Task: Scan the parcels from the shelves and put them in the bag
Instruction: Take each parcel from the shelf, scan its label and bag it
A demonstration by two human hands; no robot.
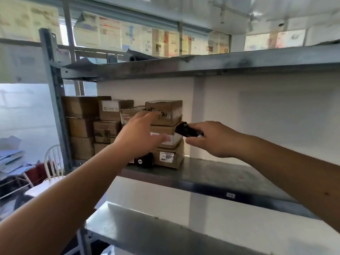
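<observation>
Head cam looks at a grey metal shelf (211, 173) w/ cardboard parcels stacked at its left end, back against the white wall, so labels face out for scanning. Nearest stack is three high: bottom parcel (169, 157) w/ a white label, middle parcel (165, 135), top parcel (165, 111) w/ handwriting on the front. More boxes (82, 124) sit behind & to the left. Left hand (139, 133) reaches in, arm extended, fingers spread & relaxed over the front of the top two parcels, holding nothing; contact is blurred, can't tell. Prob. going for the top one. Right hand (211, 138) has fingers curled round a small black scanner (185, 130), nose aimed at the stack, just beside the middle parcel. Bag not in view.
</observation>
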